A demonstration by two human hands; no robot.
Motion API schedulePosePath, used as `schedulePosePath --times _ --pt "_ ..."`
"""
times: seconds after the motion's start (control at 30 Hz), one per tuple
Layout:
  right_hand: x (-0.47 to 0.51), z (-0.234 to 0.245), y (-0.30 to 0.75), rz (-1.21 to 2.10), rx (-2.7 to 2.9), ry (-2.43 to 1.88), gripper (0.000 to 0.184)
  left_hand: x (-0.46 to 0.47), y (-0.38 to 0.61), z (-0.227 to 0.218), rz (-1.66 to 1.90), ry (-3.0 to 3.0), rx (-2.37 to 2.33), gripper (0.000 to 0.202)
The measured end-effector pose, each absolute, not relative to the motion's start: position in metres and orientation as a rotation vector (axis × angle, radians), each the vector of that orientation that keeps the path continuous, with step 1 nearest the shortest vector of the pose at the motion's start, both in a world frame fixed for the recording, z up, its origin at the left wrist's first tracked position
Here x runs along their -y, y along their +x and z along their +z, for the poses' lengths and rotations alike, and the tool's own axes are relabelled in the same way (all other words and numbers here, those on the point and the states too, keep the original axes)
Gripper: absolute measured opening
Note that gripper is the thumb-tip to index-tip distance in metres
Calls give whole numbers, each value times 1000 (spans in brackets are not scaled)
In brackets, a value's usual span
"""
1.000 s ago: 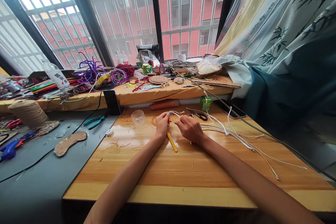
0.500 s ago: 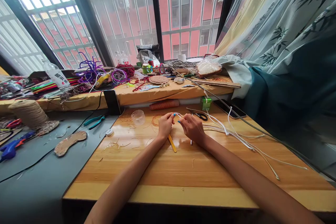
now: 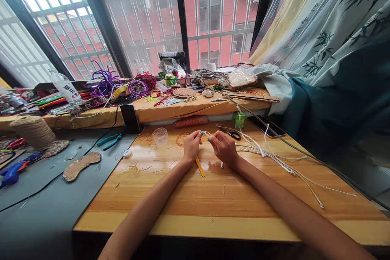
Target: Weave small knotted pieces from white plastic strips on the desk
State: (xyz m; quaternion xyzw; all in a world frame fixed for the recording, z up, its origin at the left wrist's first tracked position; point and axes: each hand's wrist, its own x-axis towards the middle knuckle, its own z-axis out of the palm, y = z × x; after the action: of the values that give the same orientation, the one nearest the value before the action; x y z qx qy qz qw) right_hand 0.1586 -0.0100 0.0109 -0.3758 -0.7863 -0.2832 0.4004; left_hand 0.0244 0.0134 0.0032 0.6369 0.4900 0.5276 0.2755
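Observation:
My left hand and my right hand meet over the middle of the wooden table, fingers pinched together on a thin white cord that trails off to the right. A yellow wooden stick sticks out beneath my left hand toward me. Both hands are closed, fingertips nearly touching each other.
A clear plastic cup, black scissors, a small green box and a phone lie beyond my hands. Left, on a grey mat, are teal pliers, a twine spool and a blue glue gun. A cluttered shelf runs along the window.
Both hands have shifted slightly right and away from me, still pinching the white cord; the yellow stick moved with the left hand.

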Motion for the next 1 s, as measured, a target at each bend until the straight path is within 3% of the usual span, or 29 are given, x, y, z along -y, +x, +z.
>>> schedulePosePath --times 1.0 --pt "7 7 161 -469 1964 -981 20 -23 19 -2 1467 1620 -1325 27"
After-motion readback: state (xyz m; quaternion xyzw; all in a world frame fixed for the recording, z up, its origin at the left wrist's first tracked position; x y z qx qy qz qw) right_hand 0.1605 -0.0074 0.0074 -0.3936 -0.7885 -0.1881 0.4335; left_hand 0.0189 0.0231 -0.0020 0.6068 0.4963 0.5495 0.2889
